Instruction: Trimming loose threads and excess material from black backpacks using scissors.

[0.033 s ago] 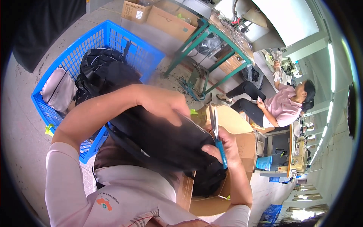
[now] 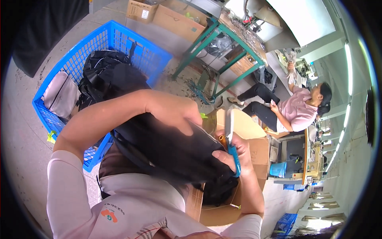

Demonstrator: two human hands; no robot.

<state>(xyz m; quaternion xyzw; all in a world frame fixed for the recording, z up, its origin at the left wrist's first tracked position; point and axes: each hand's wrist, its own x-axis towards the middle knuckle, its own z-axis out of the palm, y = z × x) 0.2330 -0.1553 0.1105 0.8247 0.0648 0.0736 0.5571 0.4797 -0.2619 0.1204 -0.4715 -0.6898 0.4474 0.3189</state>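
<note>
A black fabric bag [image 2: 159, 147] lies across my lap, its zipper-like edge toward the right. My left hand [image 2: 179, 113] is closed over the bag's upper edge; its fingertips are out of sight. At the right end, my right hand [image 2: 238, 153] holds scissors [image 2: 232, 149] with a teal handle, blades pointing up and away. The thumb of that hand presses on the bag's edge. Beside the scissors, a small orange tube-shaped thing [image 2: 222, 139] shows between the fingers; what it is I cannot make out.
At the left stands a blue plastic basket [image 2: 153, 53] with black bags [image 2: 107, 75] and a pale pouch [image 2: 61, 93]. An open cardboard box [image 2: 258, 159] is under my right arm. Beyond are a green-framed table [image 2: 234, 38], cartons [image 2: 175, 20] and a seated person [image 2: 296, 107] in pink.
The scissors have turned slightly in my right hand, with the blades farther right and more upright. The orange thing shows more clearly. My left hand has hardly moved.
</note>
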